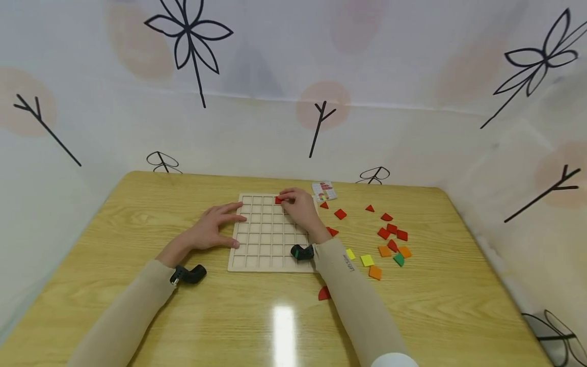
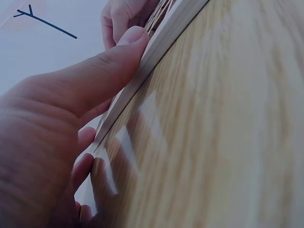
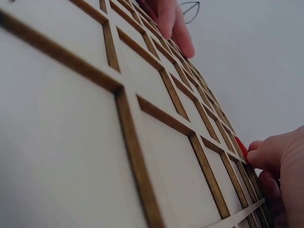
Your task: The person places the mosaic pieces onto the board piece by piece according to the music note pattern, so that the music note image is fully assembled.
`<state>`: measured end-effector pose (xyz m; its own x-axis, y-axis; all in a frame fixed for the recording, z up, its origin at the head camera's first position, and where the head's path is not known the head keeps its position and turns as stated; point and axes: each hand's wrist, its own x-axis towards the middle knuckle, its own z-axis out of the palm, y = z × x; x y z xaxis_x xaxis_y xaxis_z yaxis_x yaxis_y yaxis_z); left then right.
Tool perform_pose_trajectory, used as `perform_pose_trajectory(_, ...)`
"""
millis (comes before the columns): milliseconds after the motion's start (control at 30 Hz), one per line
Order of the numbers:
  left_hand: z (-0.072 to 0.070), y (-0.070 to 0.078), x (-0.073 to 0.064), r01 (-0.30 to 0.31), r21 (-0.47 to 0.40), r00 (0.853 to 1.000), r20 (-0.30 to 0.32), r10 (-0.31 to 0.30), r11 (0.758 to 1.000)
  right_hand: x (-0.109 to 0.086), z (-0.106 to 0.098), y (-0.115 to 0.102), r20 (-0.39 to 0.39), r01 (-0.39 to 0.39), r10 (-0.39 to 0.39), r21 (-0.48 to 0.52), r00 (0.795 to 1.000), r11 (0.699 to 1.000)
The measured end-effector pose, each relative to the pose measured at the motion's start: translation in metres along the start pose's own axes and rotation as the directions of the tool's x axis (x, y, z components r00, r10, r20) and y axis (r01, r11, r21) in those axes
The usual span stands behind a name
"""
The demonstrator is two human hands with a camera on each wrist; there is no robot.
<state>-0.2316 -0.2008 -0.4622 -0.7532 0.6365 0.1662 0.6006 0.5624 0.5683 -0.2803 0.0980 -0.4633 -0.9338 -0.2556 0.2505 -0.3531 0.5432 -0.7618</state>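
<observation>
A pale wooden grid board (image 1: 237, 263) lies on the table. My left hand (image 1: 208, 229) spreads its fingers along the board's left edge; in the left wrist view its thumb (image 2: 107, 66) presses on the rim. At the far row of squares, my right hand (image 1: 300, 208) pinches a red square tile (image 1: 277, 200) between thumb and fingers. The same red tile (image 3: 241, 146) shows in the right wrist view at the board's far side, partly hidden by the fingertips. Beside the right forearm lie a red tile (image 1: 332, 232) and a yellow tile (image 1: 350, 254), both partly covered.
A small printed card (image 1: 324, 190) lies behind the board's far right corner. Several red, orange and yellow tiles and a green tile (image 1: 399, 259) are scattered to the right. A red quarter-round tile (image 1: 324, 293) sits nearer, by the right sleeve. A patterned cloth surrounds the table.
</observation>
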Motion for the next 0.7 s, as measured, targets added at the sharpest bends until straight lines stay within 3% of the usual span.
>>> perform_pose_trajectory(700, -0.001, 0.0008, 0.0009, 0.008, -0.003, 1.0, 0.002, -0.008, 1.0, 0.0025, -0.0004, -0.0035, 0.019, -0.01, 0.011, -0.064, 1.0, 0.998)
